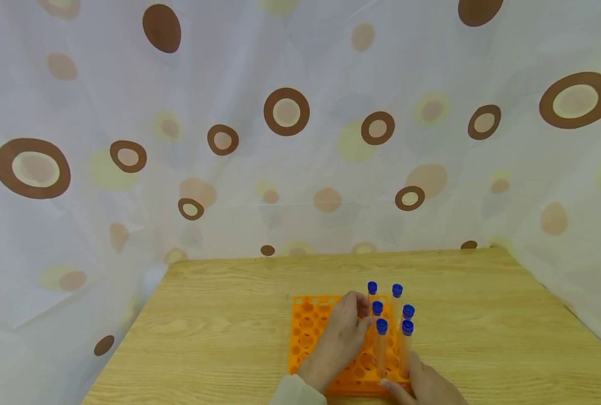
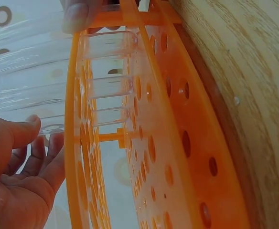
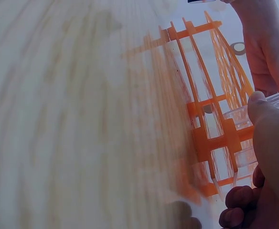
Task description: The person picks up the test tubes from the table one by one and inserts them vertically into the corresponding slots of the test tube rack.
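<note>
An orange test tube rack (image 1: 305, 340) with rows of round holes stands on the wooden table. Several clear test tubes with blue caps (image 1: 381, 326) stand upright in its right part. My left hand (image 1: 342, 332) reaches over the rack from the left. In the left wrist view, its thumb (image 2: 32, 125) lies across the lowest test tube (image 2: 53, 126), with curled fingers on the tube's other side. My right hand (image 1: 429, 385) holds the near right corner of the rack. In the right wrist view, its thumb (image 3: 256, 102) lies by the upper plate; the other fingers are curled below.
The light wooden table (image 1: 214, 326) extends around the rack on both sides and behind it. A white sheet with brown, beige and yellow circles (image 1: 326, 157) hangs behind the table and along both sides.
</note>
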### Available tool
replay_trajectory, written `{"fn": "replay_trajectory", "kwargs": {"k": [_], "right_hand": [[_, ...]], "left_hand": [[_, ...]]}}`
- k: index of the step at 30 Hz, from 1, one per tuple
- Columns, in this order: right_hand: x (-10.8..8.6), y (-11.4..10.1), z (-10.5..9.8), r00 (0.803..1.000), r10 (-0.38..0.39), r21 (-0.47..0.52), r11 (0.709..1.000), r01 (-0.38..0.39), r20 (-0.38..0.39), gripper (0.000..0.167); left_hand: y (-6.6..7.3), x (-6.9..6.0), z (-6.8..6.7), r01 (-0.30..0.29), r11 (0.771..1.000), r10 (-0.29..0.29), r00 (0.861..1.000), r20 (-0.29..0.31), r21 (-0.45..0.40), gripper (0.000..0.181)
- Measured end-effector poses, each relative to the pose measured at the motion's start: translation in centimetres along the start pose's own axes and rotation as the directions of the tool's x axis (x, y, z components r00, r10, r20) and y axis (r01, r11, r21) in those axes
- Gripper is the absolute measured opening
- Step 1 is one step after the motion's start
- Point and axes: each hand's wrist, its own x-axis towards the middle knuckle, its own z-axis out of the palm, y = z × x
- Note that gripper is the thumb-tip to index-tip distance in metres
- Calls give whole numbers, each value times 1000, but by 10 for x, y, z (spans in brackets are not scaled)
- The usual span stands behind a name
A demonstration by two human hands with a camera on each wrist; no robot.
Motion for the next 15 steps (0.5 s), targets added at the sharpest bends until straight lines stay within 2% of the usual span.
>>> {"fn": "replay_trajectory", "kwargs": {"k": [10,15], "right_hand": [[0,3,1,1000,-7,7,1000,7,4,76],[1,1,-4,1000,-16,-62,998,16,3,83]], "left_hand": [[-3,-1,1,-2,1000,2,1000,-30,-6,26],[-5,-6,-6,-61,998,61,995,-80,0,30]]}}
